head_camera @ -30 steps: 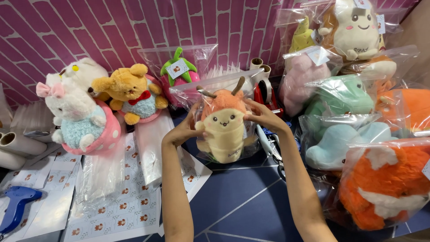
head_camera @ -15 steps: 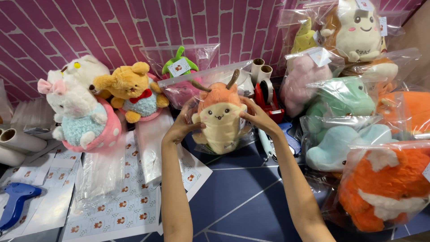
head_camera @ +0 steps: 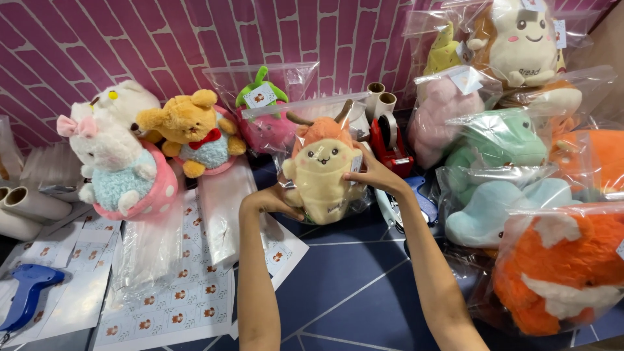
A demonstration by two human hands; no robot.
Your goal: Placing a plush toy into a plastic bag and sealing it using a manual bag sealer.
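Seen from above, the left hand (head_camera: 276, 198) and the right hand (head_camera: 374, 175) together grasp a cream plush toy (head_camera: 322, 179) with an orange hood and brown antlers, which sits inside a clear plastic bag (head_camera: 305, 110) held upright over the dark blue bench (head_camera: 344, 286). To the left stand a white bunny plush (head_camera: 117, 169) and a yellow bear plush (head_camera: 192, 130) above sheets of stickers (head_camera: 175, 299), with a blue tagging gun (head_camera: 26, 292) at the edge. To the right, bagged plush toys are piled, an orange one (head_camera: 559, 273) nearest, and a red tape dispenser (head_camera: 390, 140) stands just behind the right hand.
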